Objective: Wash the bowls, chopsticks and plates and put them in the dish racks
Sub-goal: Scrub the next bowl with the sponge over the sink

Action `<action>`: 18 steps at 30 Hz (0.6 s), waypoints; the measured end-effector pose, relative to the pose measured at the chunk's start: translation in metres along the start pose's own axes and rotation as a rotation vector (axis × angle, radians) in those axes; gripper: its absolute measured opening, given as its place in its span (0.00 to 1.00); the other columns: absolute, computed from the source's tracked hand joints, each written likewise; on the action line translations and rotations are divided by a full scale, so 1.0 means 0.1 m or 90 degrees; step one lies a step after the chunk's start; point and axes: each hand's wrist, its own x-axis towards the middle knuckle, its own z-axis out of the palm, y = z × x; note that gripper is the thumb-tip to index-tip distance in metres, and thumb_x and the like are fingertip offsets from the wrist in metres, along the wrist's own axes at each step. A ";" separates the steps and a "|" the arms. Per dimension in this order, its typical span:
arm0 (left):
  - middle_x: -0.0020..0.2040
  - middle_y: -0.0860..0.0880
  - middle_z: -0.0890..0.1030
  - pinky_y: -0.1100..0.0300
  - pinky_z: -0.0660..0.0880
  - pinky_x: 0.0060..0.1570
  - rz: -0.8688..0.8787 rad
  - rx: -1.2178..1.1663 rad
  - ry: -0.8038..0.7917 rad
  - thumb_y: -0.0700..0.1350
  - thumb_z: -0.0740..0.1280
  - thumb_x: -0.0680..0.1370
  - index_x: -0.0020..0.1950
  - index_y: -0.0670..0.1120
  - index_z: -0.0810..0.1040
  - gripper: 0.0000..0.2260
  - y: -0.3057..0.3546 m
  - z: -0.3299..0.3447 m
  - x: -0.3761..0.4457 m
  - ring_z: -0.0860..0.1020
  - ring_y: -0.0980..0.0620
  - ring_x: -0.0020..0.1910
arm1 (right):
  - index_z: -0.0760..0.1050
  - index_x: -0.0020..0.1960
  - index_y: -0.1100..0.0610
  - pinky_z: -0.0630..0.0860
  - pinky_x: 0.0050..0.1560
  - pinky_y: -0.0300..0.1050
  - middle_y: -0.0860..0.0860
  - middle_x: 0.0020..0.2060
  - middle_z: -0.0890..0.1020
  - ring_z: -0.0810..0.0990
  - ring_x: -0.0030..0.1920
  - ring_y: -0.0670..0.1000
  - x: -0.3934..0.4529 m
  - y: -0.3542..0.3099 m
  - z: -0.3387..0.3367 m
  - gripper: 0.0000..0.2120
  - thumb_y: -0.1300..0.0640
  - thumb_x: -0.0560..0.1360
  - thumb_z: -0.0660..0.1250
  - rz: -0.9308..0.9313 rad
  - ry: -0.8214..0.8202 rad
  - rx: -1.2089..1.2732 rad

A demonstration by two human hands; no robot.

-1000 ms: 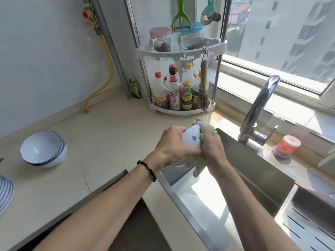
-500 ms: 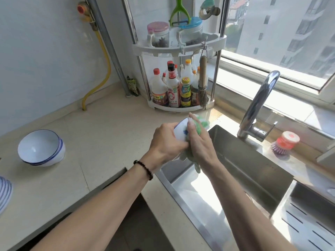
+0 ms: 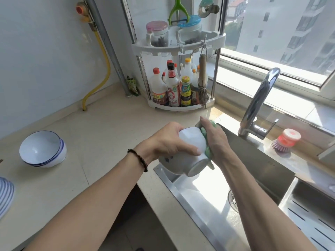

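The white bowl point(image 3: 183, 153) is gripped by the left hand point(image 3: 168, 140) over the sink's point(image 3: 204, 201) near-left corner, while a green cloth point(image 3: 206, 142) is pressed against it by the right hand point(image 3: 216, 140). The bowl is best turned steadily so the foot ring and outer wall are covered, with the grip kept firm against slipping.

You hold a white bowl point(image 3: 188, 151) with small blue marks on its wall over the near-left corner of the sink point(image 3: 213, 200), tipped on its side so its foot ring points down and to the right. A green cloth point(image 3: 207, 149) is pressed against the bowl's outer wall. Two more white bowls with blue rim lines point(image 3: 42, 149) sit nested and upright near the worktop's point(image 3: 101, 138) left edge, and a blue-striped piece point(image 3: 5, 194) shows at that edge, mostly cut off.
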 end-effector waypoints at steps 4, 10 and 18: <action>0.39 0.46 0.85 0.51 0.83 0.39 0.035 0.026 0.123 0.39 0.80 0.65 0.43 0.44 0.83 0.10 -0.11 0.09 0.03 0.84 0.48 0.38 | 0.80 0.53 0.50 0.77 0.48 0.33 0.44 0.48 0.82 0.80 0.45 0.36 -0.11 0.01 0.22 0.11 0.50 0.84 0.59 -0.144 -0.106 -0.153; 0.43 0.45 0.85 0.55 0.80 0.34 0.068 -0.022 0.165 0.38 0.81 0.66 0.46 0.41 0.84 0.12 -0.11 0.23 0.02 0.84 0.49 0.38 | 0.82 0.57 0.53 0.79 0.55 0.55 0.55 0.55 0.82 0.82 0.50 0.53 -0.04 -0.02 0.07 0.18 0.44 0.83 0.58 -0.038 -0.051 -0.022; 0.42 0.44 0.85 0.50 0.83 0.36 0.069 -0.005 0.230 0.41 0.80 0.66 0.47 0.41 0.84 0.12 -0.23 0.28 -0.01 0.85 0.47 0.38 | 0.83 0.56 0.43 0.76 0.64 0.63 0.55 0.54 0.84 0.83 0.54 0.56 -0.04 0.15 0.09 0.16 0.40 0.81 0.59 0.014 -0.061 0.013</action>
